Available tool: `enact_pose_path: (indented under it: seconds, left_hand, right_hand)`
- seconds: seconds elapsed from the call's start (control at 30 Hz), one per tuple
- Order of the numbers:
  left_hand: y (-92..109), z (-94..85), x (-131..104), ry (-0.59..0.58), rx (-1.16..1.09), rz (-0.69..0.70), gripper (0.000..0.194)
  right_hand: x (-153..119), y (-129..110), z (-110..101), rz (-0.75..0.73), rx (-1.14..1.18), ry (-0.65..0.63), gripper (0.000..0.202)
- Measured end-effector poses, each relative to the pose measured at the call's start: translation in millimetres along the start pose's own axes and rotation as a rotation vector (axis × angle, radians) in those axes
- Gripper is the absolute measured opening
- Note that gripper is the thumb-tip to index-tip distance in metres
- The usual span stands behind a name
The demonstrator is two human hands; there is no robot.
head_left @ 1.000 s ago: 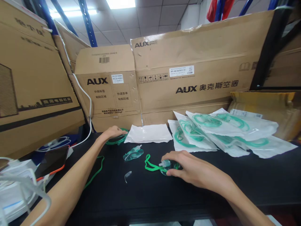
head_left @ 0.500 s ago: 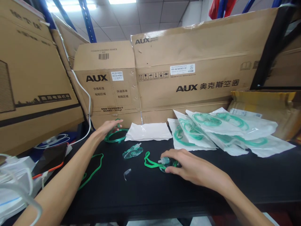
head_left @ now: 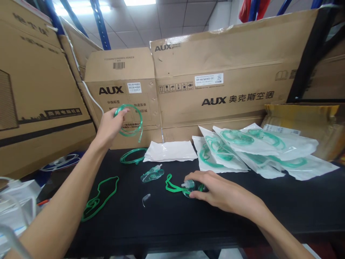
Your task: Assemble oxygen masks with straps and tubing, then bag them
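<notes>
Right now a coil of green tubing [head_left: 141,122] hangs in the air, pinched between the thumb and fingers of the left hand [head_left: 113,120], one cut end dangling on its right side. The right hand [head_left: 212,187] curves low over a clear green mask [head_left: 189,184], thumb and fingers closed on it; they hide much of its body, while its pale connector points left and a green elastic strap [head_left: 172,188] loops out onto the black table [head_left: 172,225].

Below the raised coil, a second coil [head_left: 128,162] lies just beside a white packet [head_left: 170,151]. Another mask [head_left: 152,175] rests in front of that packet, between the hands, with a small clear piece [head_left: 146,198] nearer the person. A loose green cord [head_left: 92,204] is spread beside the left forearm, which crosses the table's left side and partly covers the white cables and boxes [head_left: 18,203] there. To the right, overlapping clear-fronted pouches [head_left: 265,154] of green tubing crowd the table in front of a yellowish parcel [head_left: 325,126]. A printed carton [head_left: 223,73] walls off the back, and a bigger box [head_left: 37,82] hems in the left.
</notes>
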State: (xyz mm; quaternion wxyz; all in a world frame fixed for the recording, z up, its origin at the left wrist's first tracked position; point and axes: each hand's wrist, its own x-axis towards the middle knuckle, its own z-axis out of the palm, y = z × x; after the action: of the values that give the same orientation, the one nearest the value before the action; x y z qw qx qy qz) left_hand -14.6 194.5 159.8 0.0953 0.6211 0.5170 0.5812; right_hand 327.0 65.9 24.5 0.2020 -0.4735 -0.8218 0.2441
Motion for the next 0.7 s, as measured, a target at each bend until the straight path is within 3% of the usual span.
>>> enact_pose_path:
  seconds: [0.1, 0.23, 0.33, 0.47, 0.57, 0.63, 0.7]
  left_hand:
    - [30.9, 3.0, -14.4, -0.062, -0.103, 0.063, 0.034]
    - [57.7, 19.2, -46.4, -0.198, -0.174, 0.078, 0.038]
    - [67.1, 34.6, -81.3, -0.297, -0.109, 0.145, 0.042]
    - [64.7, 52.2, -146.5, -0.388, 0.179, 0.423, 0.037]
    - [49.8, 58.5, -197.3, -0.722, 0.336, 0.703, 0.029]
    - [37.6, 57.5, -220.8, -0.877, 0.411, 0.730, 0.026]
    - [28.6, 53.0, -231.0, -0.945, 0.389, 0.658, 0.047]
  right_hand:
    - [-1.2, 2.8, -10.6, -0.002, -0.016, -0.026, 0.044]
    - [-15.8, 6.3, -43.2, -0.031, 0.032, -0.040, 0.044]
    - [-35.9, 7.1, -70.9, -0.001, 0.198, 0.078, 0.045]
    - [-60.1, 7.8, -95.7, 0.045, 0.237, 0.329, 0.043]
    - [-68.5, 10.2, -103.9, 0.059, 0.217, 0.440, 0.038]
    - [-69.9, 12.4, -105.7, 0.059, 0.180, 0.450, 0.038]
    - [-69.3, 13.8, -105.0, 0.064, 0.145, 0.434, 0.040]
